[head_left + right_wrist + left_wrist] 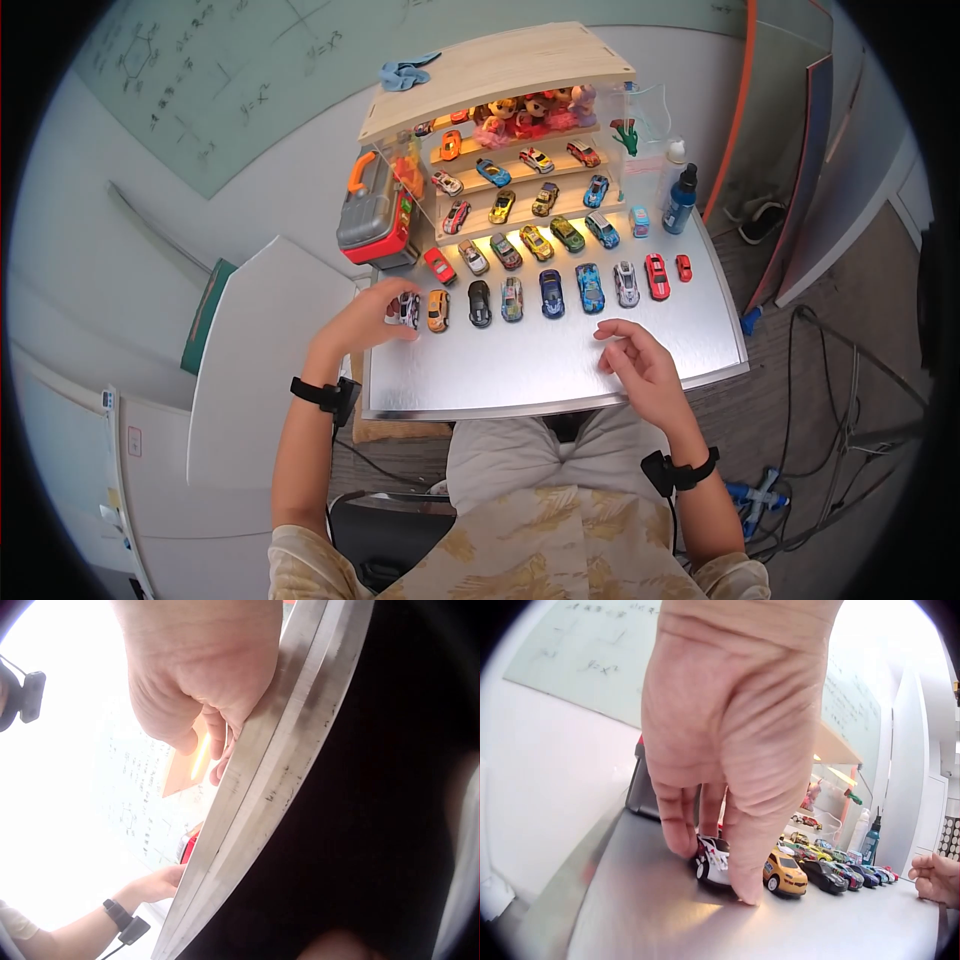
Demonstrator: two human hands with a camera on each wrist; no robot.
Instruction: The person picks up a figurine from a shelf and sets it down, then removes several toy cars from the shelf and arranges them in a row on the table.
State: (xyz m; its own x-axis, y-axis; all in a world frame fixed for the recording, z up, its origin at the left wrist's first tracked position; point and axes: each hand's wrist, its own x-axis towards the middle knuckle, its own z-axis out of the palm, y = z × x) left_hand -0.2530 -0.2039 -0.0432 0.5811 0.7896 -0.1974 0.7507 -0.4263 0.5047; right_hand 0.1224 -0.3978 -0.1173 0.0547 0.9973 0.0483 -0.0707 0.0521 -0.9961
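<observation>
At the left end of the front row, my left hand (372, 318) grips a white-and-dark patterned toy car (715, 862) between thumb and fingers, its wheels at the metal tabletop (480, 385). An orange toy car (438, 310) stands just right of the thumb, followed by a black toy car (480, 303). My right hand (640, 368) holds nothing; its fingers bend loosely over the right front part of the table. Nearest to it are a blue toy car (590, 288) and a white-and-grey one (626, 284). In the right wrist view the table edge hides part of the fingers.
Behind the front row, more toy cars stand in rows up a lit wooden shelf (515, 150) with dolls (530, 112) at the top. A grey-and-red toolbox (377, 215) is at the left, a blue bottle (680, 200) at the right. A blue cloth (405, 73) lies on top.
</observation>
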